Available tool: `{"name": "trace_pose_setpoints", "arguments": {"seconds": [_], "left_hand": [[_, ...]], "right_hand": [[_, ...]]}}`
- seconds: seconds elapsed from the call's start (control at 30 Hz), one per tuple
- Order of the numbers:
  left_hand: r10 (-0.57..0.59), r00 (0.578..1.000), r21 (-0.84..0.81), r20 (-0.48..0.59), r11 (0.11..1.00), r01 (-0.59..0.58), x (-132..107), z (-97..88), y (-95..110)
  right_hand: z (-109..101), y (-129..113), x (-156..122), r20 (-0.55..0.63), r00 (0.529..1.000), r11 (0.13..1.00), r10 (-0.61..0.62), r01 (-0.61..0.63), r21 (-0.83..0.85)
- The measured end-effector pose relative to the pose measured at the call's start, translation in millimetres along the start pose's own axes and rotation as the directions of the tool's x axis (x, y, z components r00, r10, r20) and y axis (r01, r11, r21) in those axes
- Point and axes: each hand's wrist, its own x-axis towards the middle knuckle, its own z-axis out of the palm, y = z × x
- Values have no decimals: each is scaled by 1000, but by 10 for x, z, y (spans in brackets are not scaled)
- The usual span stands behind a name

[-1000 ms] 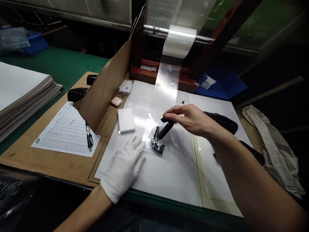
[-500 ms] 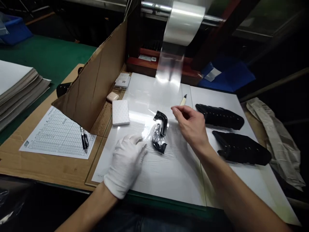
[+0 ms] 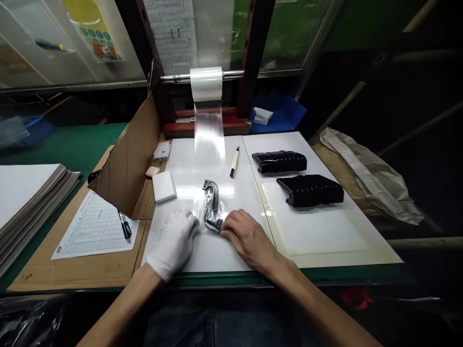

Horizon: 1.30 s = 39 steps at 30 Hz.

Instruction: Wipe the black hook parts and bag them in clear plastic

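Observation:
Two black curved handle-like plastic parts lie on the white table sheet. The upper part is hooked; clear plastic film covers the lower part. My left hand, in a white glove, is at the film's left edge with its fingers closed on it. At the film's lower right, beside the end of the lower part, my bare right hand has its fingertips pinched together at the film. What lies under the fingertips is partly hidden. A cream-handled knife lies beyond my right hand.
Two glossy black moulded pieces lie to the right. A film roll hangs on a bar at the back, its strip reaching the table. On the left are a white foam block, a cardboard divider, a printed form and pens.
My right hand has moved away from near the knife, toward me and left, down to the film. My left hand stays at the film's left side. The view has tilted up.

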Motion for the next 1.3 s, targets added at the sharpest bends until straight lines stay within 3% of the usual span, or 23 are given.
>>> {"name": "trace_pose_setpoints", "arguments": {"seconds": [0.13, 0.23, 0.33, 0.4, 0.47, 0.53, 0.7, 0.83, 0.93, 1.03, 1.1, 1.17, 1.3], "left_hand": [[35, 993, -83, 116, 996, -26, -358, -104, 80], [27, 991, -197, 134, 980, 0, -407, -190, 99], [51, 996, -234, -72, 970, -67, -161, -217, 78], [126, 984, -191, -126, 970, -149, 81, -186, 74], [202, 979, -137, -31, 969, -204, 290, -122, 88], [220, 973, -104, 75, 972, -212, 413, -49, 109], [206, 963, -69, 174, 978, -197, 475, 7, 130], [192, 967, -64, 166, 981, -184, 472, -6, 148], [156, 981, -73, 117, 986, -148, 397, 30, 136], [119, 988, -128, -95, 983, -131, 326, 8, 44], [90, 950, -160, -298, 977, -142, 383, -90, -65], [45, 922, -161, -384, 980, -115, 571, -233, -194], [10, 988, -147, -157, 989, -34, 1166, -442, -464]], "right_hand": [[-143, -65, -233, 157, 986, 997, -54, 44, 68], [-293, 20, -97, 208, 978, 992, -30, 3, 128], [-419, 220, 425, 25, 988, 984, 156, -157, 81], [-456, 367, 863, -168, 943, 957, 287, -289, 14], [-446, 504, 1245, -298, 880, 915, 371, -401, -46], [-397, 627, 1506, -352, 835, 874, 422, -478, -87], [-319, 833, 1719, -324, 802, 826, 502, -556, -95], [-367, 855, 1585, -293, 820, 853, 491, -521, -30], [-399, 838, 1257, -282, 856, 897, 434, -438, 53], [-513, 812, 904, -244, 910, 942, 336, -325, 84], [-646, 771, 807, -209, 944, 967, 254, -248, 55], [-776, 705, 872, -167, 973, 986, 160, -164, -12], [-850, 538, 1341, -84, 996, 970, -32, 11, -241]]}}
